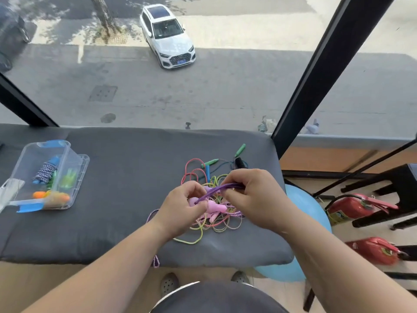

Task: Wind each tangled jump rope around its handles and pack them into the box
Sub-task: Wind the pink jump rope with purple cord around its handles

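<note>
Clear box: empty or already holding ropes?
Holding ropes. The clear box contains a wound blue-white rope, green handles and orange handles.

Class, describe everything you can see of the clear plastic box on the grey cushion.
The box is see-through plastic, rectangular, open-topped, with blue clips at both ends. It sits upright on the left part of the cushion. Inside lie a wound blue-and-white rope, green pieces and orange handles. A clear lid seems tucked beneath it.

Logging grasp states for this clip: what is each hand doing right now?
Left hand: holding the pink handles.
Right hand: gripping the purple rope.
</note>
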{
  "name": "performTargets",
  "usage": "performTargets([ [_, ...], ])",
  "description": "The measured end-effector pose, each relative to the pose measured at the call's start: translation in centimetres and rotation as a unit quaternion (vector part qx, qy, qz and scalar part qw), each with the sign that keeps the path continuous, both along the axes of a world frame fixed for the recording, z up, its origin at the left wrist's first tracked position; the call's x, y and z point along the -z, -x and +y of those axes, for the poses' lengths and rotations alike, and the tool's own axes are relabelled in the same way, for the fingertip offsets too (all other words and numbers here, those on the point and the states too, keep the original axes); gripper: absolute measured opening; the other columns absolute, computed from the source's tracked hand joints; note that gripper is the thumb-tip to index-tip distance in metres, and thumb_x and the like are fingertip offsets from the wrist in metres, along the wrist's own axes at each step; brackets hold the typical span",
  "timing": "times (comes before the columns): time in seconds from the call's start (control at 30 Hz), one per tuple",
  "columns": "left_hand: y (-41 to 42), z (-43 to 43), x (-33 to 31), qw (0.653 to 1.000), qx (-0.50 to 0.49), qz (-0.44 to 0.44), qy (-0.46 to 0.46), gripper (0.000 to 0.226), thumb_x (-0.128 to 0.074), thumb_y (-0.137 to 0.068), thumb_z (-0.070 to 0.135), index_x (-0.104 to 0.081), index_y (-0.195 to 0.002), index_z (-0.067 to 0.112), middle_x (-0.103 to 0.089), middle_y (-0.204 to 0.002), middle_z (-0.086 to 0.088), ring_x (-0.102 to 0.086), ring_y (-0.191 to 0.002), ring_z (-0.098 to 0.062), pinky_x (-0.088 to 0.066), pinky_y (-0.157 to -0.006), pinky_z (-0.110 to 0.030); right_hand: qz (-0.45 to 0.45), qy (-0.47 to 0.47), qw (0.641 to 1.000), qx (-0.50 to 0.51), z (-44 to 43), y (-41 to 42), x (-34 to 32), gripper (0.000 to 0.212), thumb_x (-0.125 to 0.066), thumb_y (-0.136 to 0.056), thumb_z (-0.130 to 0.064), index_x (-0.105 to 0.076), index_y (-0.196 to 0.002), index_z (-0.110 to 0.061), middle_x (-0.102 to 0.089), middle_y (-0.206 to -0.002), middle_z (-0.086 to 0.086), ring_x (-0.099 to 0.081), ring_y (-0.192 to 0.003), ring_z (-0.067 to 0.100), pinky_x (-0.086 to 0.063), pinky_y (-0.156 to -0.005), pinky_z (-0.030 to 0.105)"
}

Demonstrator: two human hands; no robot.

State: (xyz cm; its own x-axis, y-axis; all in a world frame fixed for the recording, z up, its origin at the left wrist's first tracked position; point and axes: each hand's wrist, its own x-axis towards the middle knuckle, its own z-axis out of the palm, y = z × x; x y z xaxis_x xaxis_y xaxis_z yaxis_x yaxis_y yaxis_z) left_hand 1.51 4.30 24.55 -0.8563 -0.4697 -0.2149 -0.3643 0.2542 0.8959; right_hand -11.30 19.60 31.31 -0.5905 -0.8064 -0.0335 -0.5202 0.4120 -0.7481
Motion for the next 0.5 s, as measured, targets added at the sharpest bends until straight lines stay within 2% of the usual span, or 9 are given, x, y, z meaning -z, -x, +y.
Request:
performTargets([
  [0.07,0.2,0.4,0.0,0.998,0.010,-0.017,-0.053,0.014,-0.065,-0.071,0.024,-0.065,-0.085,0.024,-0.075,-0.085,0.014,-0.065,-0.078,-0.011,-0.054,-0.077,-0.035,-0.046,0.027,0.999,0.005,0.1,-0.3,-0.4,0.010,-0.068,-0.086,-0.017,-0.071,-0.079,-0.022,-0.062,-0.063,-0.003,-0.049,-0.057,0.007,-0.041,-0.057,0.026],
  [0.13,0.5,1.1,-0.6,0.990,0.026,-0.017,-0.137,0.023,-0.064,-0.070,0.014,-0.067,-0.092,0.020,-0.073,-0.085,0.006,-0.062,-0.073,-0.011,-0.050,-0.068,-0.026,-0.096,0.044,0.994,0.008,0.3,-0.5,-0.9,0.013,-0.067,-0.088,-0.013,-0.071,-0.080,-0.022,-0.064,-0.065,-0.004,-0.050,-0.058,0.005,-0.043,-0.058,0.024],
  [0.2,0.6,1.7,-0.9,0.978,0.051,-0.020,-0.203,0.038,-0.060,-0.069,0.011,-0.068,-0.106,0.013,-0.073,-0.093,-0.001,-0.066,-0.076,-0.007,-0.050,-0.063,-0.017,-0.146,0.056,0.988,0.013,0.6,-0.7,-1.2,0.015,-0.066,-0.088,-0.008,-0.071,-0.080,-0.020,-0.063,-0.064,-0.005,-0.050,-0.058,0.006,-0.042,-0.057,0.022],
  [0.23,0.6,1.8,-0.9,0.971,0.074,-0.029,-0.225,0.044,-0.058,-0.067,0.012,-0.068,-0.110,0.011,-0.075,-0.098,-0.002,-0.070,-0.084,-0.010,-0.053,-0.067,-0.020,-0.172,0.067,0.983,0.023,0.7,-0.7,-1.3,0.015,-0.065,-0.088,-0.006,-0.071,-0.081,-0.018,-0.061,-0.063,-0.005,-0.049,-0.058,0.007,-0.042,-0.057,0.023],
  [0.3,0.6,2.0,-0.6,0.958,0.113,-0.047,-0.258,0.044,-0.056,-0.065,0.016,-0.067,-0.107,0.009,-0.075,-0.103,-0.010,-0.071,-0.102,-0.027,-0.057,-0.087,-0.040,-0.226,0.100,0.967,0.058,1.1,-0.6,-1.2,0.016,-0.061,-0.087,0.001,-0.071,-0.085,-0.012,-0.058,-0.063,-0.004,-0.046,-0.058,0.009,-0.040,-0.057,0.023],
  [0.37,0.6,2.1,-0.3,0.946,0.114,-0.048,-0.298,0.033,-0.053,-0.066,0.010,-0.063,-0.097,0.008,-0.071,-0.095,-0.016,-0.069,-0.100,-0.037,-0.051,-0.100,-0.052,-0.274,0.129,0.949,0.093,1.5,-0.5,-1.2,0.017,-0.058,-0.088,0.006,-0.069,-0.090,-0.006,-0.058,-0.066,-0.003,-0.046,-0.059,0.009,-0.040,-0.057,0.021],
  [0.43,0.8,2.2,0.0,0.935,0.108,-0.047,-0.335,0.025,-0.051,-0.068,0.004,-0.057,-0.093,0.007,-0.064,-0.087,-0.020,-0.068,-0.090,-0.040,-0.053,-0.097,-0.055,-0.302,0.140,0.935,0.119,1.9,-0.4,-1.0,0.019,-0.056,-0.089,0.008,-0.068,-0.092,-0.006,-0.059,-0.072,0.001,-0.049,-0.061,0.010,-0.042,-0.058,0.021],
  [0.5,0.8,2.3,-0.1,0.927,0.100,-0.040,-0.360,0.020,-0.055,-0.070,0.003,-0.054,-0.089,0.008,-0.060,-0.081,-0.022,-0.066,-0.080,-0.040,-0.057,-0.088,-0.055,-0.306,0.138,0.930,0.146,2.3,-0.2,-0.8,0.019,-0.054,-0.089,0.008,-0.066,-0.091,-0.006,-0.057,-0.074,0.004,-0.050,-0.061,0.010,-0.043,-0.059,0.022],
])
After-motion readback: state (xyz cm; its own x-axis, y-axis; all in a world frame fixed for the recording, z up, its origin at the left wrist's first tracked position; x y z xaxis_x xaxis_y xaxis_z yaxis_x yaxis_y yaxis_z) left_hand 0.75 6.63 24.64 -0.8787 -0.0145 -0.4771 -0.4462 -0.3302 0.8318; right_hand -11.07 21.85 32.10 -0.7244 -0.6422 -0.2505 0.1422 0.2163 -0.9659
